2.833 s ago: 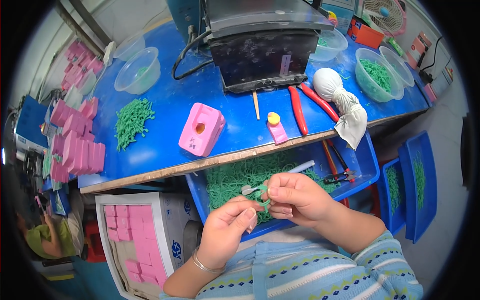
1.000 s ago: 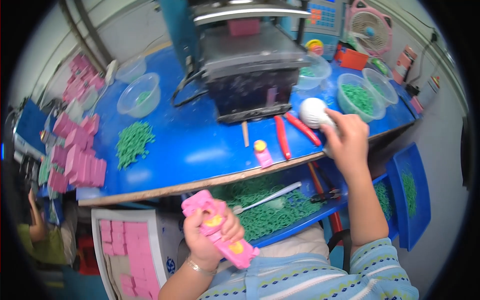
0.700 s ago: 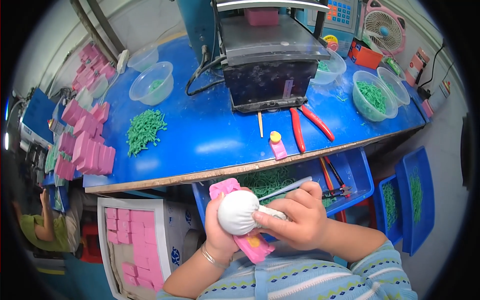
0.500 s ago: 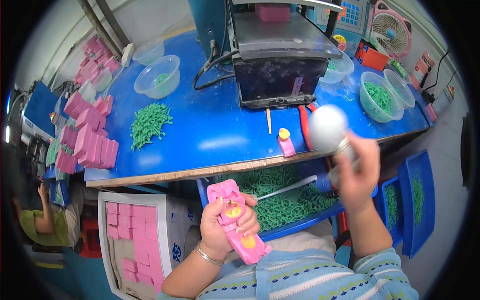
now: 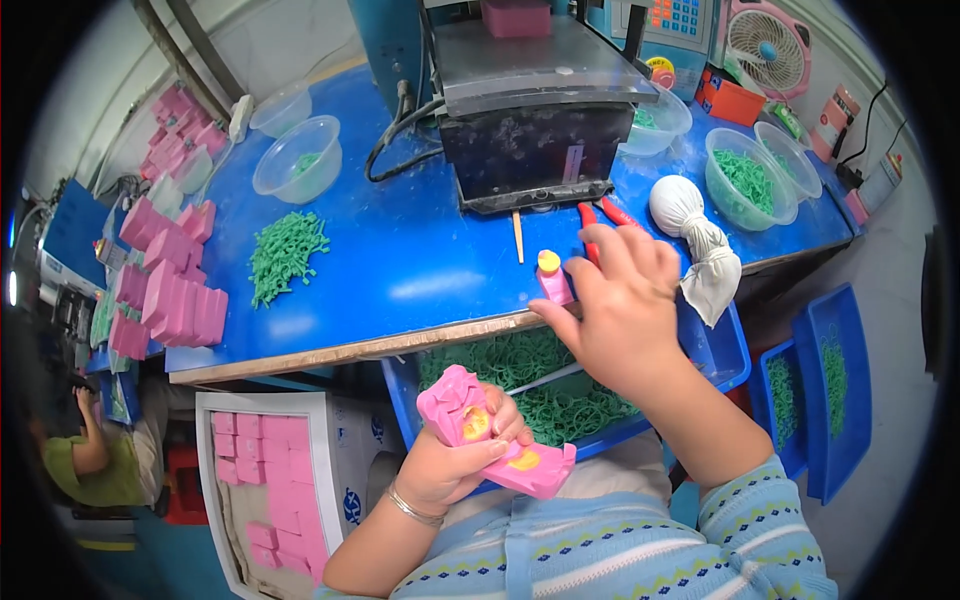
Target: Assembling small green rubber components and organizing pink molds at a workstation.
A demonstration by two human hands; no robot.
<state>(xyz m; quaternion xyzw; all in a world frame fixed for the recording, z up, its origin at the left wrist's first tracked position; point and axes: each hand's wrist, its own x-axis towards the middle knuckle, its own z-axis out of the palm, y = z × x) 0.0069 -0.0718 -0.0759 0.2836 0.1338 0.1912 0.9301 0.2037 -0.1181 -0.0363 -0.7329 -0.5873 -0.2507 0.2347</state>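
My left hand [image 5: 432, 472] grips a pink two-part block mold [image 5: 455, 402] with yellow patches on its inner faces, its halves spread at an angle. Above the table's front edge, my right hand [image 5: 628, 315] has its fingers apart and holds nothing. Its thumb and forefinger are close to a small pink piece with a yellow top [image 5: 553, 284]; whether they touch it I cannot tell. A tied white cloth pouch [image 5: 690, 218] lies just right of that hand. Behind the fingers are red handles [image 5: 590, 222] of a partly hidden tool, and a thin wooden stick [image 5: 518, 238].
A dark press-like machine [image 5: 530, 150] stands at the back of the blue table [image 5: 400, 260]. Green pieces [image 5: 285, 255] are heaped at left, near stacked pink blocks [image 5: 185, 290]. Below the edge sits a blue tray [image 5: 735, 345] of green strands. Another person [image 5: 105, 455] is at far left.
My right hand has put the white pouch down on the table and moved left toward the small pink piece. In my left hand, the mold's lower half has swung to the right.
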